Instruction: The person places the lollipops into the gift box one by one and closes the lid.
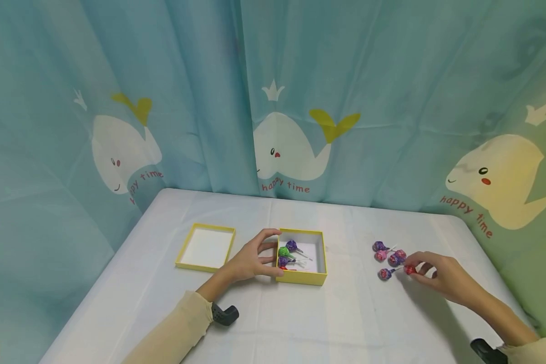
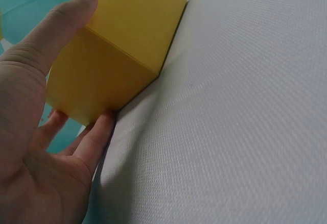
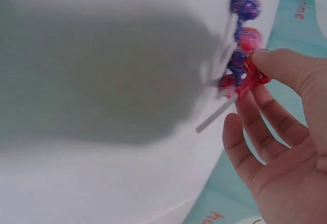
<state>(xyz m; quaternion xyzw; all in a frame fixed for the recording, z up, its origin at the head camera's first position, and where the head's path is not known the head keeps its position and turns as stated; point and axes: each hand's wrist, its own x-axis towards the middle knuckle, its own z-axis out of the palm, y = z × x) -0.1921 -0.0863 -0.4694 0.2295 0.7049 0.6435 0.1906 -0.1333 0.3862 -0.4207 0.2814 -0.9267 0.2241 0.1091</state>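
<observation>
On the left, my left hand (image 1: 249, 260) holds the side of a yellow open-topped box (image 1: 304, 278), thumb at its near corner and fingers spread along the side. Inside lie several wrapped lollipops, among them a purple one (image 1: 291, 245) and a green one (image 1: 284, 252). Over on the right, my right hand (image 1: 452, 279) pinches a red-wrapped lollipop (image 3: 254, 77) between thumb and fingers, its white stick pointing away from the palm in the right wrist view. Close beside those fingertips lie several purple and pink lollipops, including a pink one (image 1: 380, 256).
A shallow yellow lid (image 1: 205, 248) with a white inside lies left of the box. White cloth (image 1: 346, 313) covers the table. Behind it hangs a blue-green curtain (image 1: 200, 101) with whale prints.
</observation>
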